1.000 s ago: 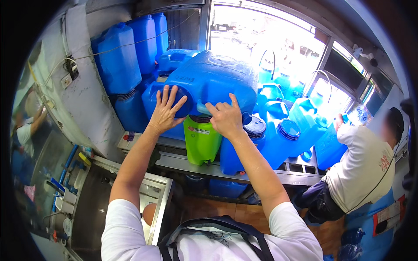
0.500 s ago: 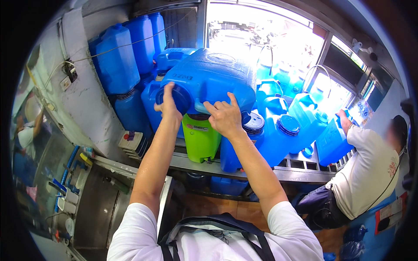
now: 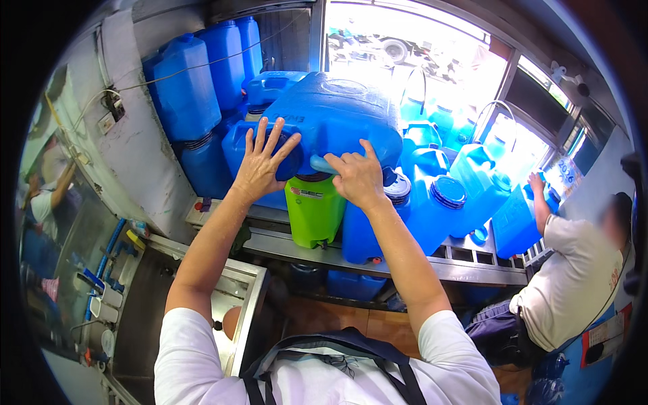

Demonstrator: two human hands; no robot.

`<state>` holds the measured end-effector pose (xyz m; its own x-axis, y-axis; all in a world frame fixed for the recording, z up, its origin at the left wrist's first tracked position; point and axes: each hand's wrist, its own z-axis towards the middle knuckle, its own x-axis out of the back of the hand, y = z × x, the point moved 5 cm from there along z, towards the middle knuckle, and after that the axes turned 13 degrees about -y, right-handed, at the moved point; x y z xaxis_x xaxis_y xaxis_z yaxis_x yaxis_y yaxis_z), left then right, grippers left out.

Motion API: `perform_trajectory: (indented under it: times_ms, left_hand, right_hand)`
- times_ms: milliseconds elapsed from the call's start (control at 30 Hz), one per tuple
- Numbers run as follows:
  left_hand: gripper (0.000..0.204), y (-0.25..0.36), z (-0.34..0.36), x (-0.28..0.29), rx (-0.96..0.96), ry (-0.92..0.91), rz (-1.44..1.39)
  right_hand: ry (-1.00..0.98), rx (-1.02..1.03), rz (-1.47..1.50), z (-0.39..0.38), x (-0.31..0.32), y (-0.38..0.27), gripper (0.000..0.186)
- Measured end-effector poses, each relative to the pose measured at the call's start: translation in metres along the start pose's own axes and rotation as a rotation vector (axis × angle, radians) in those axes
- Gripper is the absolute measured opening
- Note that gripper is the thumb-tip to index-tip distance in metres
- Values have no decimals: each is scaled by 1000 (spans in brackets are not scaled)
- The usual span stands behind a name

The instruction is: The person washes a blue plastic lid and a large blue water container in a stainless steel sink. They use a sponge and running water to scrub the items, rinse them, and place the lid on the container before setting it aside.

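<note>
A large blue jug lies on its side atop a green container. My left hand is open, fingers spread against the jug's round dark-blue cap, which it partly hides. My right hand has its fingers curled on the jug's light-blue moulded handle, index finger raised along the jug's side. Just right of the green container, a capped blue jug stands on the metal counter.
Blue jugs are stacked at left, and more crowd the counter under a bright window. A steel sink is lower left. A co-worker at right has a hand on a blue jug.
My left hand was turned sideways on the cap half a second ago; its fingers are now spread again. My right hand stays on the handle. The co-worker has shifted lower and rightward.
</note>
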<state>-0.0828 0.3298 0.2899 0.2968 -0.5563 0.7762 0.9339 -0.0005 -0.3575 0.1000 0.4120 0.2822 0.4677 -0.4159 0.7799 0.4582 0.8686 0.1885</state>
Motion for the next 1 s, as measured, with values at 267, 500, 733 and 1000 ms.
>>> perform_trajectory:
  times_ms: [267, 500, 733, 1000]
  left_hand:
    - [135, 3, -8, -40, 1230, 443, -1546]
    - [113, 21, -6, -5, 521, 319, -466]
    - [122, 15, -25, -8, 196, 83, -113]
    - [136, 13, 0, -37, 1237, 375, -1267]
  right_hand:
    - [-8, -24, -26, 2, 0, -5, 38]
    - [23, 10, -14, -2, 3, 0, 39]
    - [-7, 1, 46, -7, 7, 11, 38]
    - [66, 34, 35, -6, 6, 2, 39]
